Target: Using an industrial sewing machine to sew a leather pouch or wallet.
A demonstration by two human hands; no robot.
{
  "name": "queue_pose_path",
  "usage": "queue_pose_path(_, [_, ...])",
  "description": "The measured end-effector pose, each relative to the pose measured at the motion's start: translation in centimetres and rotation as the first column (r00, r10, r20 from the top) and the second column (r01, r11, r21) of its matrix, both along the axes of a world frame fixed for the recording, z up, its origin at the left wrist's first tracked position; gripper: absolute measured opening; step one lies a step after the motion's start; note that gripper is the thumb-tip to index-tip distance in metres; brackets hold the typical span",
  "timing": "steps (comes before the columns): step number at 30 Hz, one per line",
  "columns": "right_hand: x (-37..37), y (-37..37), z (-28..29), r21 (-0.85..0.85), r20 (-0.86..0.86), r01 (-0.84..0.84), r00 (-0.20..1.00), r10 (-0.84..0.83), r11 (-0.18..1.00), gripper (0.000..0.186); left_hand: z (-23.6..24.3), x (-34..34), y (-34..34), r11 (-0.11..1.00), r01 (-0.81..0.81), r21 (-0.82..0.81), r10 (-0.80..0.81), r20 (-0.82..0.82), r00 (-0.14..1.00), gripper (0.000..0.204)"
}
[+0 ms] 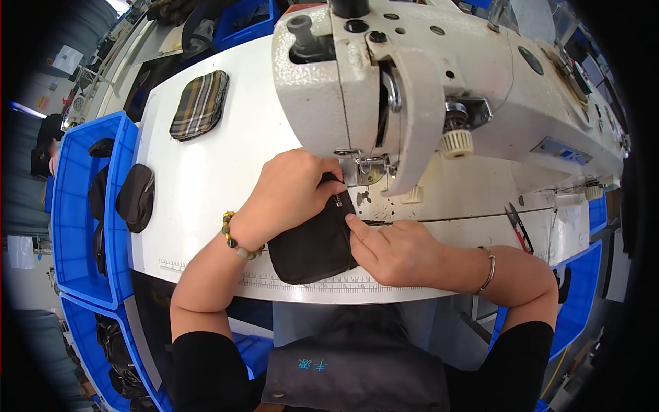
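Observation:
A black fabric pouch (309,247) with rounded corners lies on the white sewing table in front of the machine's presser foot (371,165). A short metal zipper piece (338,200) shows near its upper right edge. My left hand (292,189) reaches across the pouch, pinching its top corner between thumb and fingers close to the foot. At the pouch's right edge, my right hand (398,250) has its fingers curled and grips that side, the index finger pressed along the border. The fingertips under the edge are hidden.
The white sewing machine (425,89) fills the upper right. Red-and-black thread snips (519,230) lie to the right. A plaid padded piece (199,105) sits far left, a black pouch (136,198) nearer. Blue bins (123,261) stand beside the table's left edge; a ruler strip (329,283) runs along its front.

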State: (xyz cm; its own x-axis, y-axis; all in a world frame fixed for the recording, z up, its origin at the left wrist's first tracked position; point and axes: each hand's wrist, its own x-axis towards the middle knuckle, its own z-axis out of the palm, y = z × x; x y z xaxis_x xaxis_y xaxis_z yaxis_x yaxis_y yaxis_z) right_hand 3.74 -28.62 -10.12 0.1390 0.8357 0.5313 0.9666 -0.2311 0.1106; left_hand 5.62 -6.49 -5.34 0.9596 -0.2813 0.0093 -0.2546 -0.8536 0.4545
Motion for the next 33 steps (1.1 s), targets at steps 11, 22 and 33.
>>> queue_pose_path(11, [-0.2,0.1,0.1,-0.04,-0.064,0.025,0.998,-0.028,0.999,0.013,-0.2,-0.2,-0.1,0.998,-0.026,-0.057,0.027,0.023,0.999,0.011])
queue_pose_path(22, [0.4,0.3,-0.2,-0.069,-0.042,0.104,0.993,-0.107,0.992,0.012,-0.8,1.5,0.1,0.999,-0.027,-0.042,0.027,0.002,1.0,0.015])
queue_pose_path(33, [2.8,1.0,0.0,0.032,-0.06,0.198,0.979,-0.196,0.98,0.019,-3.1,6.2,1.1,0.991,0.127,0.033,-0.129,0.394,0.91,0.027])
